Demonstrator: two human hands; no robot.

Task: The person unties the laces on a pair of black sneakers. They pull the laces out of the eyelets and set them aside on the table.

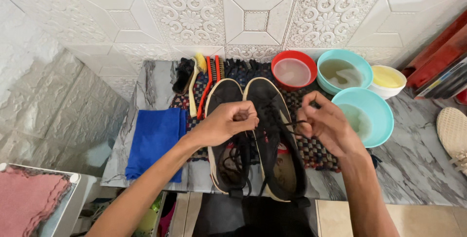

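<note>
Two black sneakers lie side by side on a woven checked mat (316, 152), toes toward the wall. My left hand (224, 122) rests over the left sneaker (224, 96) and pinches a black lace near the tongue of the right sneaker (267, 105). My right hand (328, 122) grips the other end of the lace (294, 122) of the right sneaker, pulling it sideways. Loose laces trail into the left sneaker's opening.
A folded blue cloth (155, 140) lies left of the mat. Several brushes (204, 76) stand at the back. A red bowl (293, 70), two teal bowls (344, 71) (372, 108) holding water and a white bowl (387, 79) sit at right. A beige shoe (453, 132) lies far right.
</note>
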